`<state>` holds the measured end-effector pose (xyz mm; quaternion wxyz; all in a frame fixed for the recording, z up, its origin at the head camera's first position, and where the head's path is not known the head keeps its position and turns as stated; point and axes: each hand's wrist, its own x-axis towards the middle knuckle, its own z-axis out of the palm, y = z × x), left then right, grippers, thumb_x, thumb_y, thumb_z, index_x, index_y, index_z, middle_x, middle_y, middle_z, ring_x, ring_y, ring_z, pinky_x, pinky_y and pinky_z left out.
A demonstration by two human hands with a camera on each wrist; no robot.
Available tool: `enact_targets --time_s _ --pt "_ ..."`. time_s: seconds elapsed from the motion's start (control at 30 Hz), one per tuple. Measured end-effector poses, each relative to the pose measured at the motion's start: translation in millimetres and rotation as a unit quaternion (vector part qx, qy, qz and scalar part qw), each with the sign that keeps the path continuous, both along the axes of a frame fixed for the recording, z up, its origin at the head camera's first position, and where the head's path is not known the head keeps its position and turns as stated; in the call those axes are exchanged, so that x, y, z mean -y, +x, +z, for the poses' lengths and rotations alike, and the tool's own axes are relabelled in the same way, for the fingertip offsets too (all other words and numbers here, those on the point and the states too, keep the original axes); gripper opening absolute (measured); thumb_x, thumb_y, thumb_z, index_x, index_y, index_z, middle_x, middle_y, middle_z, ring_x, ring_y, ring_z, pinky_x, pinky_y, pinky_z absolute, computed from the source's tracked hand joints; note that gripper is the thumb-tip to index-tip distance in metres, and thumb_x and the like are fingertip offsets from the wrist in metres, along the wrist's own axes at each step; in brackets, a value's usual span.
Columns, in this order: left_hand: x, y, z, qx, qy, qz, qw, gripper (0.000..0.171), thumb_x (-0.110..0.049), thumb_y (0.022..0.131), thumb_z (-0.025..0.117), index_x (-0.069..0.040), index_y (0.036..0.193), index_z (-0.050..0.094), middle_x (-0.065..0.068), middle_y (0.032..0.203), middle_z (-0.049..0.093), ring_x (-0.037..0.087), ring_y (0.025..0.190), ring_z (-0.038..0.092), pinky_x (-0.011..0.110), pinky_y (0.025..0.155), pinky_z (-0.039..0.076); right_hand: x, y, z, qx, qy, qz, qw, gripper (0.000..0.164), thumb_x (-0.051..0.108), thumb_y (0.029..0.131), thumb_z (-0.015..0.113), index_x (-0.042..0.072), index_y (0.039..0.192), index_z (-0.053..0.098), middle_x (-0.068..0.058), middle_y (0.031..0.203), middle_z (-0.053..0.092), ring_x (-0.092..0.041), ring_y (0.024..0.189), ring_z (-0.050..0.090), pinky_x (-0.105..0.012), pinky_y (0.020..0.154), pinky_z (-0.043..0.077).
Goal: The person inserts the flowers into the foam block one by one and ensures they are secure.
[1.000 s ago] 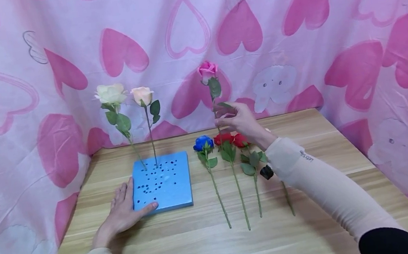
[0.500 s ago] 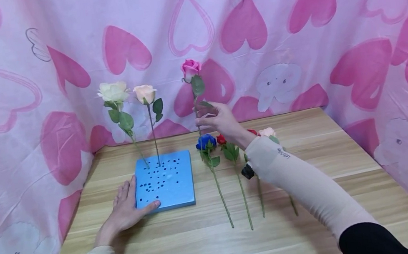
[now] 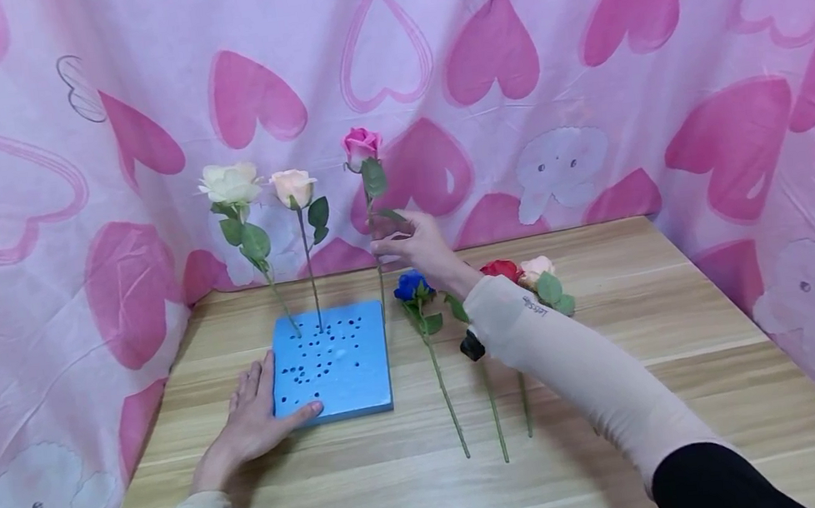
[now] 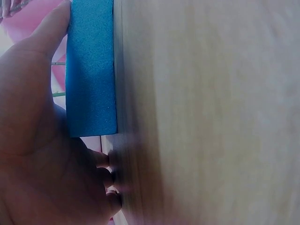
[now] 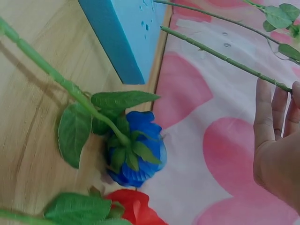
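My right hand (image 3: 422, 248) pinches the stem of a pink rose (image 3: 362, 148) and holds it upright beside the back right corner of a blue foam block (image 3: 365, 384). In the right wrist view the bare end of that stem (image 5: 201, 46) looks apart from the block. The block's top is dotted with holes. A white rose (image 3: 230, 184) leans and a pale peach rose (image 3: 294, 189) stands upright in its back holes. My left hand (image 3: 249, 423) rests at the block's front left corner, thumb on top, extended fingers along the left side.
Right of the block lie a blue rose (image 3: 411, 285), a red rose (image 3: 502, 270) and a pale pink rose (image 3: 536, 268) on the wooden table (image 3: 374, 492). My right arm hides part of another red rose. A heart-patterned curtain (image 3: 549, 37) encloses the back and sides.
My right hand has carried the pink rose leftward, from above the lying red roses past the blue one to the block's right edge, most recently dropping slightly. The left hand stays on the block.
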<state>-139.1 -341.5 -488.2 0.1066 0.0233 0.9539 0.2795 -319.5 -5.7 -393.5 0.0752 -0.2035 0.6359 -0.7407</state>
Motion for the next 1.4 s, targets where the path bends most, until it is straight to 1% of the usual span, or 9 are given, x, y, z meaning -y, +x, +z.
enact_targets --time_s 0.2,0.3,0.4,0.53,0.63,0.77,1.0,1.2,1.4 --pt "-0.2 0.2 -1.8 -0.003 -0.002 0.000 1.0000 0.134 -0.073 0.095 0.073 -0.003 0.178 -0.006 0.038 0.181 -0.004 0.064 0.164 -0.008 0.084 0.128 -0.003 16.7 -5.6 -7.0 0.012 -0.021 -0.009 1.000 0.045 -0.001 0.100 0.082 0.002 0.144 0.071 -0.027 0.128 0.072 -0.025 0.096 0.079 -0.065 0.096 0.063" --pt "0.1 -0.1 -2.3 -0.005 -0.002 0.001 1.0000 0.134 -0.072 0.095 0.074 -0.003 0.177 -0.005 0.039 0.180 -0.003 0.065 0.165 -0.008 0.084 0.128 -0.003 24.8 -6.9 -9.8 0.012 -0.024 -0.016 1.000 0.044 -0.002 0.099 0.082 0.002 0.142 0.072 -0.031 0.130 0.070 -0.025 0.097 0.079 -0.065 0.099 0.062" --pt "0.4 -0.5 -3.1 -0.007 -0.006 0.003 1.0000 0.134 -0.073 0.095 0.074 -0.003 0.178 -0.005 0.039 0.180 -0.002 0.064 0.165 -0.008 0.084 0.128 -0.003 31.8 -8.0 -12.6 -0.003 -0.014 -0.028 1.000 0.042 -0.001 0.098 0.083 0.004 0.139 0.075 -0.030 0.127 0.072 -0.026 0.098 0.079 -0.057 0.098 0.066" --pt "0.1 -1.6 -3.1 -0.007 -0.011 0.003 0.9999 0.134 -0.073 0.095 0.074 -0.003 0.178 -0.005 0.039 0.180 -0.002 0.064 0.165 -0.007 0.083 0.128 -0.003 37.9 -9.1 -15.5 -0.020 0.007 -0.051 0.998 0.041 0.001 0.097 0.085 0.007 0.137 0.077 -0.018 0.119 0.077 -0.027 0.100 0.078 -0.042 0.091 0.068" --pt "0.0 -1.9 -1.5 -0.006 -0.014 0.001 0.9999 0.134 -0.073 0.095 0.074 -0.003 0.177 -0.005 0.039 0.180 -0.002 0.065 0.164 -0.007 0.083 0.128 -0.002 41.3 -8.8 -17.1 -0.021 0.017 -0.059 0.998 0.041 0.003 0.097 0.085 0.009 0.137 0.077 -0.011 0.116 0.078 -0.027 0.100 0.077 -0.048 0.093 0.068" --pt "0.1 -1.3 0.8 -0.007 -0.013 0.000 0.9999 0.134 -0.072 0.095 0.074 -0.001 0.177 -0.004 0.040 0.180 -0.001 0.066 0.164 -0.006 0.084 0.128 -0.001 44.1 -8.1 -18.9 -0.017 0.022 -0.054 0.998 0.041 0.004 0.098 0.085 0.009 0.138 0.076 -0.010 0.115 0.078 -0.026 0.099 0.077 -0.060 0.100 0.064" --pt "0.9 0.9 0.3 0.000 -0.006 0.002 1.0000 0.133 -0.072 0.096 0.074 -0.002 0.177 -0.005 0.038 0.180 -0.003 0.064 0.165 -0.008 0.083 0.128 -0.002 46.8 -6.5 -22.5 -0.010 0.019 -0.040 0.999 0.045 0.002 0.099 0.084 0.001 0.142 0.072 -0.012 0.117 0.077 -0.026 0.101 0.078 -0.058 0.100 0.065" --pt "0.4 2.2 1.2 0.005 -0.008 0.004 0.9999 0.133 -0.072 0.096 0.074 -0.002 0.177 -0.004 0.038 0.180 -0.003 0.064 0.165 -0.008 0.082 0.129 -0.002 48.8 -5.4 -26.8 -0.001 0.022 -0.020 1.000 0.041 0.001 0.099 0.083 0.004 0.139 0.074 -0.012 0.118 0.076 -0.028 0.104 0.077 -0.064 0.101 0.063" --pt "-1.0 1.1 3.5 0.001 -0.010 0.003 1.0000 0.133 -0.071 0.095 0.074 -0.002 0.177 -0.005 0.039 0.180 -0.002 0.065 0.164 -0.006 0.083 0.128 0.000 51.4 -5.4 -27.8 0.011 0.014 0.003 1.000 0.036 -0.002 0.100 0.080 0.004 0.135 0.074 -0.024 0.128 0.072 -0.030 0.111 0.073 -0.072 0.105 0.058"
